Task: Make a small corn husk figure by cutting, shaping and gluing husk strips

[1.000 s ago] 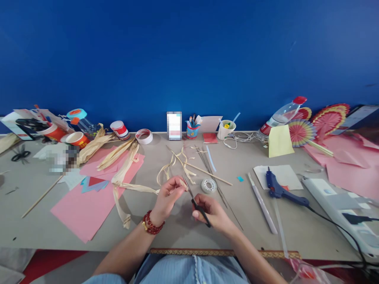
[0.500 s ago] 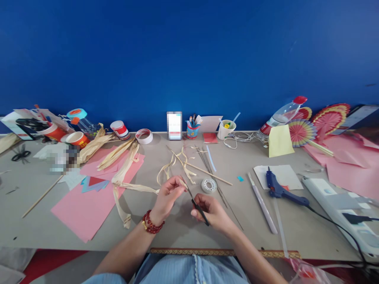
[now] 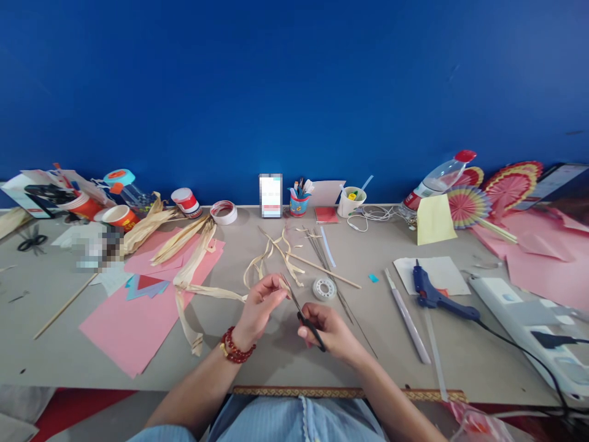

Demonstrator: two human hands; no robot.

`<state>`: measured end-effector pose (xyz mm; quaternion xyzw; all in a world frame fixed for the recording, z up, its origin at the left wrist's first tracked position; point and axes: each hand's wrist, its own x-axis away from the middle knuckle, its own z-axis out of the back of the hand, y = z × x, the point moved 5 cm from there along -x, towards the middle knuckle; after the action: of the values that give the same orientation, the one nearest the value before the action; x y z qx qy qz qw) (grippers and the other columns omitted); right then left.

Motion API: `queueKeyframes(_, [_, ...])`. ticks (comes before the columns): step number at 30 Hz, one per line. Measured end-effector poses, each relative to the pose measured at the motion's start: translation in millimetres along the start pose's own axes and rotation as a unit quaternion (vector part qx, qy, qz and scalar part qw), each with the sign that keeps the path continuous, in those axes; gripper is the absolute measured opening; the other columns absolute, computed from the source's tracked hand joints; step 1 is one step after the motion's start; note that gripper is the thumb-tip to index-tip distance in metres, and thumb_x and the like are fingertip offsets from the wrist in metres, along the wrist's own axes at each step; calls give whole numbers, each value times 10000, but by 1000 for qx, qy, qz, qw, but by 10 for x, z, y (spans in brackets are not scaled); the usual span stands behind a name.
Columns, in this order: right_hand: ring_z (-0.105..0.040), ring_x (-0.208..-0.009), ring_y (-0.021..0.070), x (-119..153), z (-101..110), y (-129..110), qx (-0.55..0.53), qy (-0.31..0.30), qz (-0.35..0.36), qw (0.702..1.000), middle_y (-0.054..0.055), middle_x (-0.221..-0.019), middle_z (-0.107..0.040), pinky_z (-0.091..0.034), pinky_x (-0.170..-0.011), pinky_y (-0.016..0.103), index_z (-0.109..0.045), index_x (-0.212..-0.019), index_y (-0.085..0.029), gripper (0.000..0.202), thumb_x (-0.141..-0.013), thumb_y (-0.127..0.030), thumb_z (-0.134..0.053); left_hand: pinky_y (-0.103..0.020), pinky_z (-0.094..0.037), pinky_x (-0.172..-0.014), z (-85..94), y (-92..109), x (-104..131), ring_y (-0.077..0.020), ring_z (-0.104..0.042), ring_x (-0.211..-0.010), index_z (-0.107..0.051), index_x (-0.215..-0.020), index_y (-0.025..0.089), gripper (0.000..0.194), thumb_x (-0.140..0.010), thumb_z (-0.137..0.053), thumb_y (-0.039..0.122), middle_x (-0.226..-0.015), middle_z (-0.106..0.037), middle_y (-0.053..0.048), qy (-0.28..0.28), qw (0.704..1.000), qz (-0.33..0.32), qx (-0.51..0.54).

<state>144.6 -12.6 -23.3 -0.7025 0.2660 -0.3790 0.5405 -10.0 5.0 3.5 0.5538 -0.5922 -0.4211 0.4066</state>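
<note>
Black-handled scissors [image 3: 315, 333] are in my right hand [image 3: 332, 331], its fingers closed around the handles. Their blades point up and left to the fingertips of my left hand [image 3: 261, 312]. With thumb and fingers pinched, that hand holds a small pale piece of corn husk [image 3: 285, 286] at the blade tips; most of it is hidden. A long husk strip [image 3: 216, 292] reaches from the left up to my left hand. Just beyond my hands lie thin curled husk strips [image 3: 275, 247], a wooden stick [image 3: 326, 270] and a roll of clear tape [image 3: 324, 288].
Pink paper sheets [image 3: 131, 331] with dried corn husks [image 3: 184, 242] lie left. On the right are a utility knife [image 3: 407, 319], a blue glue gun [image 3: 432, 294] and a power strip [image 3: 524, 331]. A phone [image 3: 270, 196] and a pen cup [image 3: 299, 205] stand by the wall.
My right hand and the scissors have shifted very slightly. My left hand keeps the same pinch in the same place.
</note>
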Motion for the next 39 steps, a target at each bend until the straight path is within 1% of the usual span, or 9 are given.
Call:
queueKeyframes(6, [-437, -502, 93, -2, 19, -5, -4, -17, 1, 1000, -42, -571, -549, -284, -501, 226, -458, -697, -202, 536, -690, -639, -767, -286, -426, -752, -5, 10, -3, -166, -518, -749, -554, -742, 190, 162, -831, -649, 288, -787, -585, -30, -3, 1000, 4, 6])
queueKeyframes(11, [-435, -485, 93, 0, 23, -16, -4, -11, -6, 1000, -46, -549, -542, -273, -493, 225, -457, -685, -203, 545, -677, -649, -770, -285, -434, -751, 13, -17, -5, -166, -523, -750, -557, -738, 189, 166, -820, -657, 293, -792, -590, -32, 4, 1000, 6, 1])
queueKeyframes(17, [-439, -482, 92, -2, 22, 4, 0, -13, -11, 1000, -44, -541, -544, -276, -491, 224, -453, -687, -202, 538, -690, -641, -764, -271, -414, -738, 17, -33, -6, -149, -505, -741, -551, -740, 187, 159, -825, -652, 275, -800, -599, -21, 4, 1000, 6, 5])
queueKeyframes(24, [-408, -454, 84, -3, 15, -37, 10, -3, -8, 1000, -53, -505, -528, -260, -474, 219, -451, -659, -205, 548, -676, -652, -768, -278, -419, -710, 30, -34, -3, -147, -508, -700, -554, -740, 191, 171, -808, -666, 301, -779, -613, -18, 14, 1000, 12, 0])
queueKeyframes(29, [-401, -442, 81, -15, 24, -14, 12, 0, -3, 1000, -57, -497, -516, -261, -464, 216, -446, -652, -207, 554, -664, -651, -777, -275, -419, -713, 43, -49, -2, -143, -501, -707, -555, -740, 190, 165, -804, -672, 287, -801, -614, -18, 18, 1000, 5, 0])
queueKeyframes(39, [-391, -439, 86, -19, 33, 24, 29, -3, 2, 1000, -47, -496, -524, -247, -459, 227, -434, -657, -215, 559, -688, -683, -739, -273, -411, -706, 19, -19, -2, -139, -511, -696, -551, -741, 189, 168, -828, -668, 272, -787, -609, -14, 9, 1000, -5, 12])
